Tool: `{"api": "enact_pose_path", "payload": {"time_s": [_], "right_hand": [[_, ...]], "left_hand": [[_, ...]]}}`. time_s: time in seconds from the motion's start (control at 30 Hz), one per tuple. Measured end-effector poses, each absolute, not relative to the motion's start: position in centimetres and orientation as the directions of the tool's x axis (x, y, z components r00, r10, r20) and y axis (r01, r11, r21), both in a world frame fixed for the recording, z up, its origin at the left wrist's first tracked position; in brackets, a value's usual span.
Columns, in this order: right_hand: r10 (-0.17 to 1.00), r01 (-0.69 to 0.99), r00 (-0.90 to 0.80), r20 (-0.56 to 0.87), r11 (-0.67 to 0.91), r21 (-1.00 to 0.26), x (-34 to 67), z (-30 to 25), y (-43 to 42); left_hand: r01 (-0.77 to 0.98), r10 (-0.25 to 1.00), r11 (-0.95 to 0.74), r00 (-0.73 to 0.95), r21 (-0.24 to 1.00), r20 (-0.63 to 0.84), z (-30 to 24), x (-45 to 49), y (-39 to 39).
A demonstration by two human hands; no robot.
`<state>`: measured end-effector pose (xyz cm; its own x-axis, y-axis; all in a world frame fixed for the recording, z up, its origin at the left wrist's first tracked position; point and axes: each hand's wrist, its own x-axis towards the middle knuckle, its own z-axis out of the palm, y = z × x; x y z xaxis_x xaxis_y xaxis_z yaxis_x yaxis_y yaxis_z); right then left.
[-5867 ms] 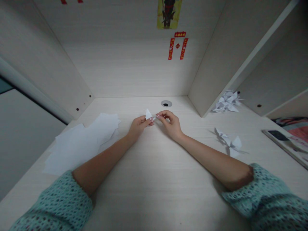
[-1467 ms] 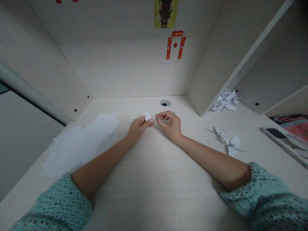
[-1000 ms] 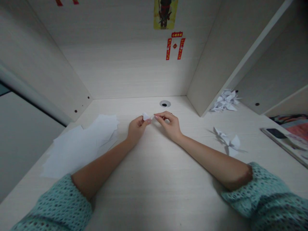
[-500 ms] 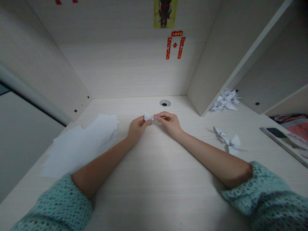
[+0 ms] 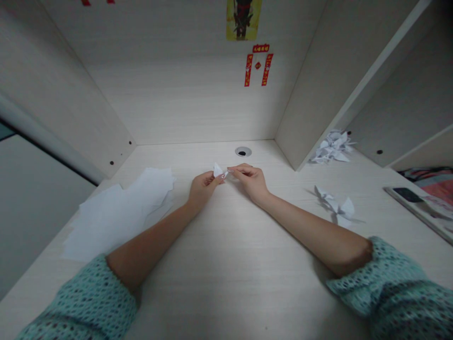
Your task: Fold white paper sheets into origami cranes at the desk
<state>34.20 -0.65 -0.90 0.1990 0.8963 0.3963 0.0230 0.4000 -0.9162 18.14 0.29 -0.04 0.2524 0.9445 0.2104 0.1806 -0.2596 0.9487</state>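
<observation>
Near the back of the desk, a small folded white paper piece, most likely an origami crane (image 5: 217, 169), is held between my two hands. My left hand (image 5: 203, 190) is closed, pinching its body between thumb and fingers. With thumb and forefinger together, my right hand (image 5: 250, 181) grips a thin pointed end of the same paper. The fingers hide part of the folds. Left of my hands lies a spread of white paper sheets (image 5: 116, 212). Beyond my right forearm rest a few finished-looking folded paper cranes (image 5: 336, 206) on the desktop.
A heap of folded white paper (image 5: 332, 147) sits behind the upright divider (image 5: 311, 123) at the right. A flat pale item with a dark patch (image 5: 421, 208) lies at the right edge. A round cable hole (image 5: 243, 151) opens in the desk (image 5: 212, 264).
The white point of the folded paper has tilted slightly upright and right in my left fingers. My right hand has shifted a little to the right, still pinching the thin end.
</observation>
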Motion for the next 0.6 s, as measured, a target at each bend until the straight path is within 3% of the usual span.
{"api": "enact_pose_path", "payload": {"time_s": [0.6], "right_hand": [[0.940, -0.019, 0.185, 0.286, 0.294, -0.956, 34.33, -0.96, -0.54]], "left_hand": [[0.157, 0.944, -0.236, 0.271, 0.959, 0.188, 0.07, 18.03, 0.36]]}}
